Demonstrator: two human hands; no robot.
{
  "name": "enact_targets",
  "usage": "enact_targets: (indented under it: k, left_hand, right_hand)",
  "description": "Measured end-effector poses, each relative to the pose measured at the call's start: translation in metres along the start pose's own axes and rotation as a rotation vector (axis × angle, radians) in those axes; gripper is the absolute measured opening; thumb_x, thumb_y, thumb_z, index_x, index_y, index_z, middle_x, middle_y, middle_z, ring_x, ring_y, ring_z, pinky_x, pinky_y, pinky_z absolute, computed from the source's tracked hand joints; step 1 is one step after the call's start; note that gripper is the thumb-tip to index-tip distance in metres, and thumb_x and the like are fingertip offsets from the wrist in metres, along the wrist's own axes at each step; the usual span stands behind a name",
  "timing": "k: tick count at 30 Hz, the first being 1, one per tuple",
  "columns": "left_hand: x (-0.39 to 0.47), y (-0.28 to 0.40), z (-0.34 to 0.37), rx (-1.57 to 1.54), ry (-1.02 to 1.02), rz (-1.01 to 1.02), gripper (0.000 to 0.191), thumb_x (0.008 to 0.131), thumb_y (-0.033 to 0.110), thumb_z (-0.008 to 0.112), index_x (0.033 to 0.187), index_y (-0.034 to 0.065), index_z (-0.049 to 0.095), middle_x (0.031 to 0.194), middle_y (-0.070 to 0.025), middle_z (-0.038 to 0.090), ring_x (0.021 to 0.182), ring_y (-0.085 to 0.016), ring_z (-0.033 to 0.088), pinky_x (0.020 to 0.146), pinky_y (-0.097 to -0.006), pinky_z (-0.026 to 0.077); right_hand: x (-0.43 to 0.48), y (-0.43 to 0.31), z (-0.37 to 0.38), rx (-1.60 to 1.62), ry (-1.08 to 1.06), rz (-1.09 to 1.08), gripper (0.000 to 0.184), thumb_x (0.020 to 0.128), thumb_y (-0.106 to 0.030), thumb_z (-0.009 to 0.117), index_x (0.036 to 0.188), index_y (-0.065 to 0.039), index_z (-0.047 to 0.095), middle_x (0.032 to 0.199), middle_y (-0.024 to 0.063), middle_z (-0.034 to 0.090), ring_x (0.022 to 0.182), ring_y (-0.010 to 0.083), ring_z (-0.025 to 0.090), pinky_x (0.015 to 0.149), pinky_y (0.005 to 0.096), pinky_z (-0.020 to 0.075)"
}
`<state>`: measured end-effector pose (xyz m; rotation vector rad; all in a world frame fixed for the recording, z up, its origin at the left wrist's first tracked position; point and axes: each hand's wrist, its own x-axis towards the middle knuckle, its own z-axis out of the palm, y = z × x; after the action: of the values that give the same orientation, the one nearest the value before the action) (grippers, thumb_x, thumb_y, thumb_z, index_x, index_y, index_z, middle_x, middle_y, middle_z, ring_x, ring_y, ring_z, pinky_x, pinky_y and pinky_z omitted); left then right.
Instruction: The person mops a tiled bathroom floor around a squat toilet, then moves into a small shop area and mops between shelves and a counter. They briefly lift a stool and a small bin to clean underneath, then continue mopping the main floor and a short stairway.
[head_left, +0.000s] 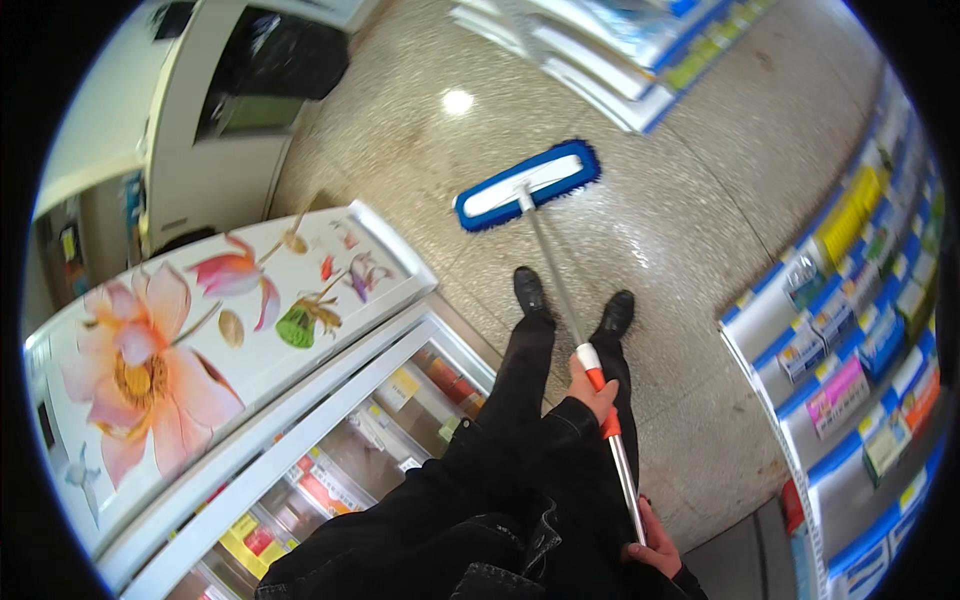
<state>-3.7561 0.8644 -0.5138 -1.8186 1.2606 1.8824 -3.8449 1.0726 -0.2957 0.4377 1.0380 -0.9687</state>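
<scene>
A flat mop with a blue fringed pad and white plate (525, 186) lies on the speckled stone floor, ahead of my black shoes. Its metal pole (556, 281) runs back between my legs and up to my hands. My left hand (592, 391) is closed around the pole at its orange and white collar. Lower in the view, near the pole's upper end, my right hand (654, 541) grips the bare metal part. Black sleeves cover both wrists.
On the left stands a glass-fronted cabinet (457, 330) beside a white flower-printed panel (285, 225). Shelves of boxed goods (765, 390) line the right side. Another white and blue shelf unit (637, 112) stands at the top. A black plastic bag (300, 56) is at upper left.
</scene>
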Motion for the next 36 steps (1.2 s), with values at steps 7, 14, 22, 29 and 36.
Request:
enact_targets:
  k: [7,14,22,29,36]
  left_hand:
    - [0.108,0.071,-0.111,-0.128,0.328,0.305,0.085,0.079,0.017,0.074,0.144,-0.0048,0.024,0.107,-0.0175,0.057,0.093,-0.022,0.059,0.078,-0.0342,0.052]
    - [0.219,0.127,-0.288,0.019,0.527,0.259,0.082,0.086,0.026,0.062,0.145,-0.0058,0.016,0.111,-0.0339,0.059,0.099,-0.043,0.063,0.085,-0.0453,0.050]
    - [0.231,0.115,-0.350,0.038,0.586,0.098,0.077,0.094,0.027,0.050,0.146,-0.0082,0.005,0.103,-0.0358,0.061,0.094,-0.047,0.062,0.080,-0.0487,0.050]
    - [0.200,0.089,-0.310,-0.007,0.439,0.118,0.084,0.095,0.027,0.049,0.146,-0.0064,-0.007,0.098,-0.0355,0.062,0.089,-0.046,0.064,0.079,-0.0465,0.051]
    - [0.168,0.045,-0.243,-0.085,0.329,0.110,0.086,0.095,0.030,0.049,0.147,-0.0032,-0.010,0.095,-0.0341,0.062,0.086,-0.045,0.064,0.078,-0.0459,0.051]
  right_hand:
    - [0.121,-0.096,0.089,0.073,-0.132,0.249,0.082,0.093,-0.005,0.048,0.153,-0.035,0.001,0.062,0.0009,0.038,0.042,0.0078,0.033,0.037,0.0220,0.0311]
    - [0.296,-0.157,0.218,-0.233,-0.165,0.279,0.078,0.095,-0.006,0.047,0.153,-0.036,0.007,0.069,0.0009,0.041,0.048,0.0078,0.034,0.042,0.0233,0.0333]
    - [0.335,-0.177,0.276,-0.571,-0.100,0.320,0.075,0.095,-0.007,0.049,0.154,-0.033,0.010,0.070,-0.0005,0.040,0.049,0.0067,0.035,0.043,0.0235,0.0345]
    - [0.276,-0.149,0.266,-0.594,0.018,0.297,0.074,0.096,-0.006,0.048,0.154,-0.032,0.011,0.070,-0.0008,0.043,0.048,0.0062,0.036,0.043,0.0239,0.0358]
    - [0.220,-0.120,0.223,-0.666,0.042,0.283,0.075,0.096,-0.007,0.047,0.154,-0.030,0.006,0.066,-0.0010,0.043,0.046,0.0071,0.038,0.042,0.0252,0.0383]
